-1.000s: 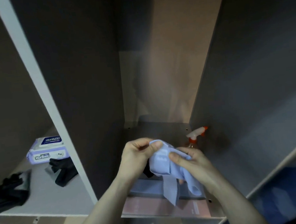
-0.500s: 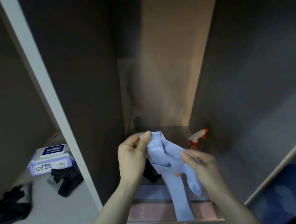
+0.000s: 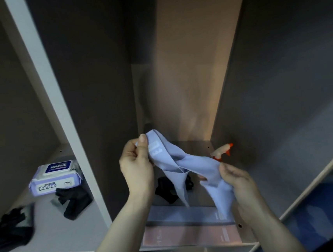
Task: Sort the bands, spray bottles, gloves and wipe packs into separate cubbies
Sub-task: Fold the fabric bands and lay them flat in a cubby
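So we had the light blue band (image 3: 185,164) in both hands, held up in front of the middle cubby (image 3: 193,143). Our left hand (image 3: 137,169) had a closed grip on the upper end, thumb pressed flat on top with the fingers curled behind it, right by the small white label. Our right hand (image 3: 235,178) pinched the lower end, fingers curled round the fabric, so that grip was closed on the band too. Between the two hands the band was twisted, with one loose loop hanging down in the middle and another below the right hand.

Under the band, on the middle cubby's floor, lay a dark glove (image 3: 167,188), partly hidden, plus a flat blue band (image 3: 182,213) and a pink band (image 3: 188,235) near the front edge. A spray bottle (image 3: 222,151) with a white and orange head stood at the back right, just beside the wall.

The left cubby (image 3: 56,234) held a wipe pack (image 3: 54,178) and two black gloves (image 3: 73,199), one touching the pack and one nearer the front left.
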The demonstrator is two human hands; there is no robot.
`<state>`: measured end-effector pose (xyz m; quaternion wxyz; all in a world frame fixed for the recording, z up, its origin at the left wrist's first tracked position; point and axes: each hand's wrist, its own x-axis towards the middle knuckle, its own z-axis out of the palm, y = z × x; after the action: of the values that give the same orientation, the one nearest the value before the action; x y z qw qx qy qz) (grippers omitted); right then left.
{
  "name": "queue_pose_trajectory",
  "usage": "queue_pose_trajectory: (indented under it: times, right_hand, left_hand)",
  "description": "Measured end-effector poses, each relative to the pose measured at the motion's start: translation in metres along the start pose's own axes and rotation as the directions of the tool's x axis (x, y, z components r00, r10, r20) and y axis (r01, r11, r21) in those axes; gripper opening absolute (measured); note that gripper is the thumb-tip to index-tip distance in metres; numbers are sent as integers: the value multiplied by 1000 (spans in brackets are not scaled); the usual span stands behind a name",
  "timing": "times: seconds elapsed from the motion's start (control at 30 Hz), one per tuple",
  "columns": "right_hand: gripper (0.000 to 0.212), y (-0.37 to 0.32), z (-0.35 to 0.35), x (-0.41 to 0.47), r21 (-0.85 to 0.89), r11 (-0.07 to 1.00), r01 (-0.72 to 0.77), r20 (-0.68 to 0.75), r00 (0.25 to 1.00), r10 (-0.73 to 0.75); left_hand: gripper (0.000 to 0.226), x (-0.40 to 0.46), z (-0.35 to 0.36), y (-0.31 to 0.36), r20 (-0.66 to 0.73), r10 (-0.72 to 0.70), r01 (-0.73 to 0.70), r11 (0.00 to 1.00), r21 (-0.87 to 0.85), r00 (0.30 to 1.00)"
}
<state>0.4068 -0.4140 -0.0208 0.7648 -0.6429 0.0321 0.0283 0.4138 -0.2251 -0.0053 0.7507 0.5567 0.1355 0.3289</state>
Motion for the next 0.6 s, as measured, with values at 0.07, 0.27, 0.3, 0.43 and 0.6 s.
queue_pose_trajectory:
  times: [0.07, 0.27, 0.3, 0.43, 0.6]
  right_hand:
    - [28, -2, 1, 1, 106, 994, -25, -14, 1000, 26]
    - [21, -6, 3, -3, -138, 989, 52, 62, 997, -44]
    - [24, -7, 5, -9, -298, 943, 147, 127, 985, -114]
    - [88, -6, 13, -21, -321, 917, 237, 492, 869, -52]
    - [44, 3, 26, -29, -407, 816, 411, 348, 896, -277]
  left_hand:
    - [32, 0, 1, 3, -33, 7, -7, 1000, -18, 999]
    - [30, -5, 5, 8, -4, 29, -29, 999, 19, 1000]
    - [30, -8, 7, 10, 31, 45, -46, 998, 46, 999]
    - [25, -14, 13, 22, 195, 55, -72, 994, 78, 979]
    - [25, -21, 13, 34, 310, 43, -78, 992, 103, 950]
